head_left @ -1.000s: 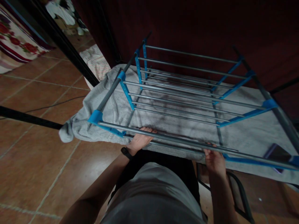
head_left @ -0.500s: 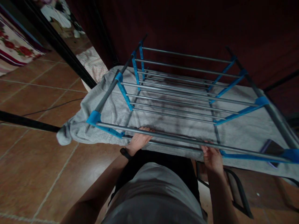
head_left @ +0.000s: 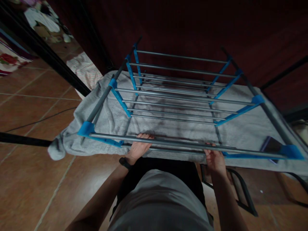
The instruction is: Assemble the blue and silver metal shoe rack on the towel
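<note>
A rack of grey metal tubes with blue plastic side brackets (head_left: 244, 114) lies across a grey blanket (head_left: 168, 126) in front of me. My left hand (head_left: 141, 147), with a dark band at the wrist, is closed at the front low tube (head_left: 175, 150), near the left bracket. At the right end of that same tube, my right hand (head_left: 215, 158) grips with bent fingers. A thicker front tube (head_left: 183, 144) passes over the fingertips of both hands and partly hides them.
A dark phone (head_left: 271, 146) rests on the blanket at the right. Black bed posts (head_left: 48, 48) and a dark red curtain (head_left: 180, 25) stand behind and to the left. A black metal frame (head_left: 243, 189) is below right, above the tiled floor (head_left: 31, 179).
The whole view has shifted, so the rack and blanket appear a little further left. Both hands keep their places on the front low tube.
</note>
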Motion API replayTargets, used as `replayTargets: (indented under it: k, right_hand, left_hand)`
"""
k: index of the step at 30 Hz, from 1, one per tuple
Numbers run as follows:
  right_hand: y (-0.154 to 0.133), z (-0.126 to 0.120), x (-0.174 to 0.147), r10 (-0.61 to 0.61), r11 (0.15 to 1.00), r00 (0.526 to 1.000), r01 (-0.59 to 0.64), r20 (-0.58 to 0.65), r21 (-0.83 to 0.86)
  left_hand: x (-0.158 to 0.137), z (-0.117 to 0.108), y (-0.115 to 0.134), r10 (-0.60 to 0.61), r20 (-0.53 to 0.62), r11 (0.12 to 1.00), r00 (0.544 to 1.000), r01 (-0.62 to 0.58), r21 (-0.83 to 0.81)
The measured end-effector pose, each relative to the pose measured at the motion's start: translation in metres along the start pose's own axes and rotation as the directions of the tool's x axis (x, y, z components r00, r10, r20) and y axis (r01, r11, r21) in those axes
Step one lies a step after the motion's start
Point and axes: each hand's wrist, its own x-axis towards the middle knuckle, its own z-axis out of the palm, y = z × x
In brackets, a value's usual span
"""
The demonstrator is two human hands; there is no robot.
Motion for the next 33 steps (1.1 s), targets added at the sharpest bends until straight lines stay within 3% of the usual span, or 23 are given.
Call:
replayTargets:
  k: [11,26,33]
  right_hand:
    - [-0.001,0.0,-0.002,0.01,1.0,0.999,-0.011,0.039,0.027]
    - [-0.008,0.003,-0.013,0.146,0.983,0.989,-0.149,0.035,0.111]
    - [-0.006,0.006,-0.017,0.107,0.987,0.994,-0.11,0.033,0.12]
  left_hand:
    - [-0.001,-0.003,0.001,0.025,0.001,0.998,1.0,-0.025,0.06]
    - [-0.016,-0.019,-0.002,0.005,-0.117,1.0,0.993,-0.005,-0.001]
    - [-0.02,-0.03,-0.001,0.024,-0.063,1.0,0.998,-0.024,0.0]
